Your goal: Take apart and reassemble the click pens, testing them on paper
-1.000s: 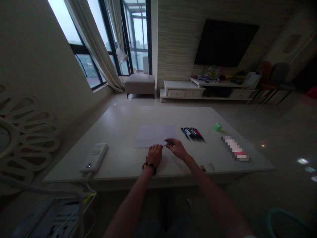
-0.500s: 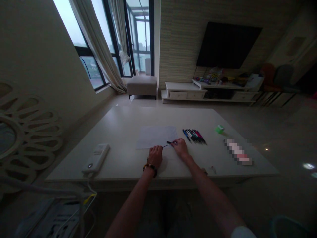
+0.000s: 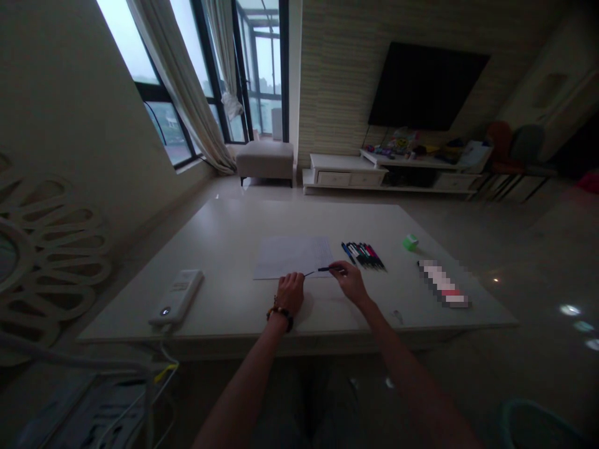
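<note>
Gripped a thin dark rod (image 3: 309, 274) in the curled left hand (image 3: 290, 292), at the white paper's (image 3: 292, 257) near edge. Pinched a black pen barrel (image 3: 324, 269) in the right hand (image 3: 350, 284), by the paper's near right corner. Saw a white corded device (image 3: 178, 296) left of the paper, pens (image 3: 362, 255) just right, a green cube (image 3: 410, 242) farther right, a television (image 3: 427, 86) well beyond.

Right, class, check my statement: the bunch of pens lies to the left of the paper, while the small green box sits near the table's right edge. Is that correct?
Not quite: the head view shows the bunch of pens lying to the right of the paper. The small green box does sit near the right edge of the table.
</note>
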Demonstrator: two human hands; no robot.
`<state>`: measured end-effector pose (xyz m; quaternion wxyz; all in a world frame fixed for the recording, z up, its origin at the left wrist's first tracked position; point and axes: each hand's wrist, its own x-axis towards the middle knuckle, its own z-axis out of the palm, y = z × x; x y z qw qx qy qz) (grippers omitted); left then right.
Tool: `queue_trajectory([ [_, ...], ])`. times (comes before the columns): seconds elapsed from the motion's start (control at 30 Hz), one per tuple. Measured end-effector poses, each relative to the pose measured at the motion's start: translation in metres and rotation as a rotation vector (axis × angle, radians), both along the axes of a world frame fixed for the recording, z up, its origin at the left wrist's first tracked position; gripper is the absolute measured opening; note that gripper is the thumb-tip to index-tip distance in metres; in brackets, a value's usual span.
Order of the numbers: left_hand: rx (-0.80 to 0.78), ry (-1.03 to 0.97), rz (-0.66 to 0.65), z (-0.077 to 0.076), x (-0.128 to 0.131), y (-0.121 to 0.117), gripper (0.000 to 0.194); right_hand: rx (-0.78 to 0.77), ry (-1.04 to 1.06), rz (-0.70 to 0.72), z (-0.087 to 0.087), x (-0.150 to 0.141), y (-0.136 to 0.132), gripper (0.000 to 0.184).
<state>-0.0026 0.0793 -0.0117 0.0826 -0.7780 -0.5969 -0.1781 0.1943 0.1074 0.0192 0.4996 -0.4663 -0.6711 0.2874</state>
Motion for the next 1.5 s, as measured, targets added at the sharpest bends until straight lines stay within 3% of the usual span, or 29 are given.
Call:
queue_trajectory([
  [0.23,-0.017,0.007,0.01,0.002,0.001,0.0,0.019,0.034,-0.062,0.034,0.011,-0.01,-0.001,0.019],
  [0.53,0.007,-0.019,-0.01,-0.001,0.0,0.0,0.017,0.055,-0.063,0.001,0.009,0.002,0.001,0.019],
  [0.83,0.027,-0.024,-0.031,-0.002,0.0,0.0,0.016,0.039,-0.063,0.068,0.011,-0.016,-0.001,0.016],
  [1.2,0.003,-0.022,-0.012,-0.001,0.001,-0.001,0.019,0.048,-0.027,0.02,0.009,0.003,0.001,0.018],
  [1.5,0.019,-0.054,-0.058,-0.004,-0.001,0.0,0.016,0.021,-0.096,0.118,0.008,-0.021,-0.003,0.014],
])
